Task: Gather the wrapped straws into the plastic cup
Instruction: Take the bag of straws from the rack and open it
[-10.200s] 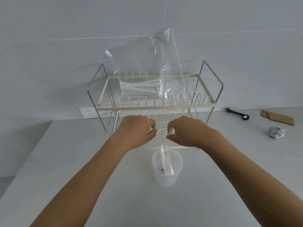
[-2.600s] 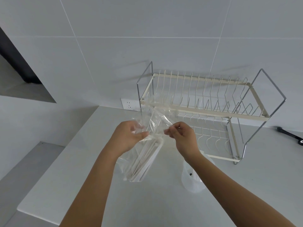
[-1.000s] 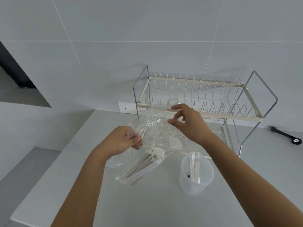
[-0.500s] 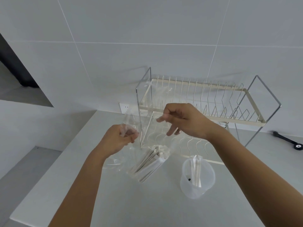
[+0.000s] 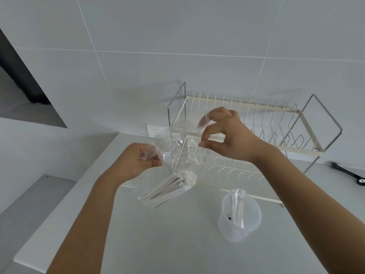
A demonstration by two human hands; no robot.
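A clear plastic bag [image 5: 178, 153] hangs over the counter with a bundle of white wrapped straws [image 5: 167, 187] in its lower end. My left hand [image 5: 138, 161] grips the bag's left edge in curled fingers. My right hand [image 5: 223, 135] pinches the bag's upper right edge, held higher in front of the rack. A translucent plastic cup [image 5: 240, 218] stands on the counter at the lower right, with a few wrapped straws [image 5: 238, 208] upright in it.
A cream wire dish rack [image 5: 256, 139] with two tiers stands against the tiled wall behind my hands. A wall socket [image 5: 153, 130] sits left of it. A black tool [image 5: 349, 174] lies at the far right. The counter's edge [image 5: 31, 262] drops off on the left.
My right hand has risen and pulled the bag's right edge up and away from my left hand, widening the bag's mouth. The straw bundle has shifted slightly.
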